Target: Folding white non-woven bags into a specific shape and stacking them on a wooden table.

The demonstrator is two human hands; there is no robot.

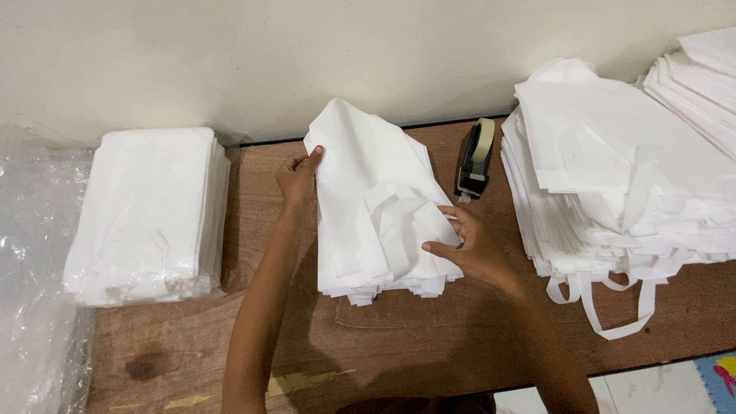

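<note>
A stack of folded white fabric bags lies in the middle of the brown wooden table, its strap handles on top. My left hand grips the stack's far left corner between thumb and fingers. My right hand rests on the stack's right edge near the front, fingers pressing against the top bag and its handle.
A neat stack of folded white bags sits at the left, next to clear plastic wrap. A large loose pile of white bags with hanging handles fills the right. A black tape dispenser stands between the piles by the wall.
</note>
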